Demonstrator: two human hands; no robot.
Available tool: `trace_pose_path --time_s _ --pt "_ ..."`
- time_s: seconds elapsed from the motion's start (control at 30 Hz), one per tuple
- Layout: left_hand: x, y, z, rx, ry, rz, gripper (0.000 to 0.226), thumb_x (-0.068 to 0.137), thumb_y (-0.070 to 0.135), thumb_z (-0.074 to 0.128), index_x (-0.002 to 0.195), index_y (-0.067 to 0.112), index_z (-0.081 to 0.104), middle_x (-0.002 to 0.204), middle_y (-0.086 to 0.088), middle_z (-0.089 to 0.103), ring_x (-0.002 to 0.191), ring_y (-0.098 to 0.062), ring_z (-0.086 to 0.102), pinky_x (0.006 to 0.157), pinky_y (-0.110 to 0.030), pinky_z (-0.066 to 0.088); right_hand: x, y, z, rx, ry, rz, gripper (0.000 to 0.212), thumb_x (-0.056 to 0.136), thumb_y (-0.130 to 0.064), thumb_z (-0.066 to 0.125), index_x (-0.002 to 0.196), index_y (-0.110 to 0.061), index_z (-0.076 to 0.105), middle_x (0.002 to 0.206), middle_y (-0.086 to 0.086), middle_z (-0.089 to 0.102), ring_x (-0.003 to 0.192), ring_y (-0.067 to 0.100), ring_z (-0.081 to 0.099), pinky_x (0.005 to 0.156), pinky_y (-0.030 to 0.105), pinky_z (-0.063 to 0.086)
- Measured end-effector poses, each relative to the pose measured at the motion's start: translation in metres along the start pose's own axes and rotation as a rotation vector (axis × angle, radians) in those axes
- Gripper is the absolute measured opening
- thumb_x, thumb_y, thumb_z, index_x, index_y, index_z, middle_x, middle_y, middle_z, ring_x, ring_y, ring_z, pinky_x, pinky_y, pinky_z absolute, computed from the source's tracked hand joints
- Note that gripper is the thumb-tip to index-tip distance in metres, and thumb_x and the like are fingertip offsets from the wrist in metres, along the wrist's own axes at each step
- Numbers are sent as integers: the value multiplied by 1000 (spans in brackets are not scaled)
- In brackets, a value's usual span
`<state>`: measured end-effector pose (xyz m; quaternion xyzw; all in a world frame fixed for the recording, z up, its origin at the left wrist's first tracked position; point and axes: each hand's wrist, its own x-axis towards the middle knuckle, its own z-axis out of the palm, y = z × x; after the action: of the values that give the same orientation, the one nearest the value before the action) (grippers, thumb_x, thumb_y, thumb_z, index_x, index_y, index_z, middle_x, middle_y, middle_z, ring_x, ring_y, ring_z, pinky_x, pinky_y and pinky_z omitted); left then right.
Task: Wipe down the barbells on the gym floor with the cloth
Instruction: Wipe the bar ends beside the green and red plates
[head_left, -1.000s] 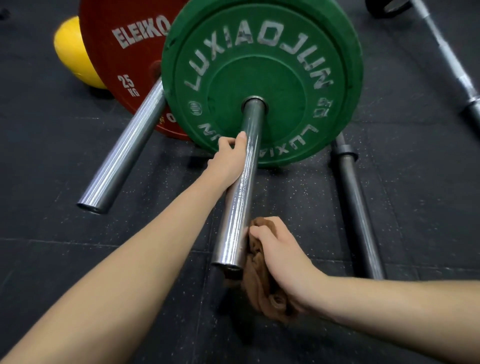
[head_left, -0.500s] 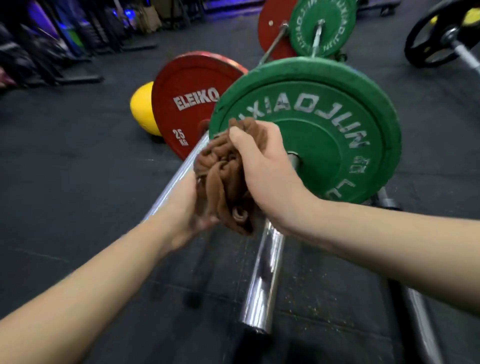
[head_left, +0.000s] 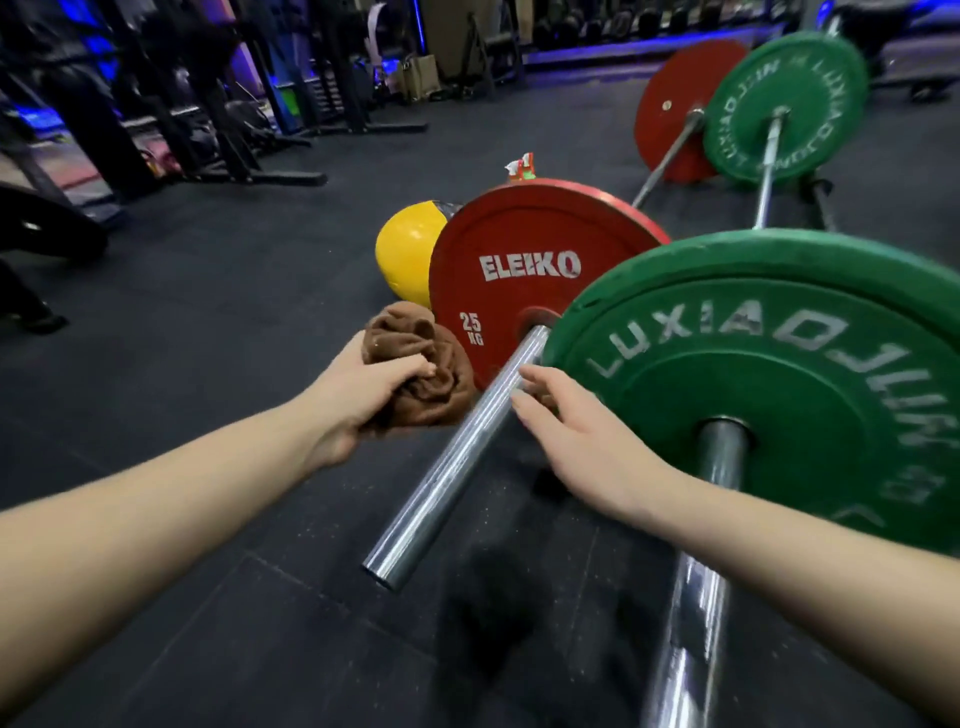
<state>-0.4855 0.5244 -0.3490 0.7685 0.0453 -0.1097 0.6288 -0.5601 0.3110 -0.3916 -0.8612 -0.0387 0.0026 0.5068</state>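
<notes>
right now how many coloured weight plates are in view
4: near red plate centre, near green plate right, far red plate and far green plate top right; others may be hidden.

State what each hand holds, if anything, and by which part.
The left hand grips the bunched cloth round its near side. The right hand holds nothing: its fingers are straight, at a bar sleeve.

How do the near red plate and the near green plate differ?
The near red plate reads ELEIKO and 25 KG; the near green plate reads LUXIAOJUN. The near red plate sits farther from the camera, the near green plate closer. Both stand upright on chrome barbell sleeves.
</notes>
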Motion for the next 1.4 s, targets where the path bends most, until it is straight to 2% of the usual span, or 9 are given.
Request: trace_pose_path --time_s 0.27,0.37,0.6,0.73,0.9,1.07,1.23,1.3,1.4 --pt "76 -6 35 -22 86 8 66 89 16 75 130 35 27 123 -2 56 99 -25 66 66 -43 63 42 -3 -4 -631 45 92 78 100 -44 57 161 -13 19 166 10 17 152 29 14 124 39 16" --pt "86 -15 55 20 53 37 71 81 22 77 128 39 27 126 -4 57 108 -25 63 91 -49 59 53 -13 -11 -659 24 36 88 95 -48 64 161 -15 18 166 7 19 153 25 17 124 34 17" --pt "78 -44 88 383 90 211 64 87 27 71 141 31 36 135 3 54 123 -26 56 100 -46 50 82 4 12 -517 -85 191 122 63 -58 84 160 -26 17 158 -4 36 145 17 36 116 41 39" --pt "78 -68 93 314 70 253 56 84 26 74 133 31 47 125 8 60 119 -16 57 100 -40 52 87 18 4 -810 -32 110 125 72 -41 88 161 -10 6 159 10 17 141 31 33 106 42 48" --pt "81 -67 88 237 51 175 48 77 39 74 118 37 49 116 8 65 114 -20 61 106 -47 47 97 21 -7 -1039 9 -43 130 71 -41 89 162 -22 -2 169 5 6 117 32 47 89 44 54" --pt "72 -57 78 167 -70 69 64 70 39 80 118 42 39 119 9 65 114 -17 64 99 -43 54 101 23 2 -1150 -60 -184 82 73 -30 78 147 -9 48 130 11 63 109 33 58 91 44 49" --pt "40 -79 57 556 44 111 68 96 58 46 154 30 23 158 0 35 141 -24 36 113 -49 38 126 -3 -1 -1344 -62 -200 40 71 -20 76 108 -10 64 95 12 68 87 35 64 86 45 44" --pt "20 -84 50 800 85 -11 70 98 68 13 145 24 38 146 -6 52 129 -28 51 101 -46 46 140 -17 -3 -1394 -4 -168 27 75 -17 74 99 -12 61 94 12 66 85 34 62 83 44 43" --pt "19 -83 53 956 4 -76 62 104 60 9 115 18 53 111 -11 71 101 -34 67 83 -42 47 161 -30 -3 -1463 -12 -32 27 84 -17 66 109 -9 59 111 14 60 93 34 61 80 42 41"
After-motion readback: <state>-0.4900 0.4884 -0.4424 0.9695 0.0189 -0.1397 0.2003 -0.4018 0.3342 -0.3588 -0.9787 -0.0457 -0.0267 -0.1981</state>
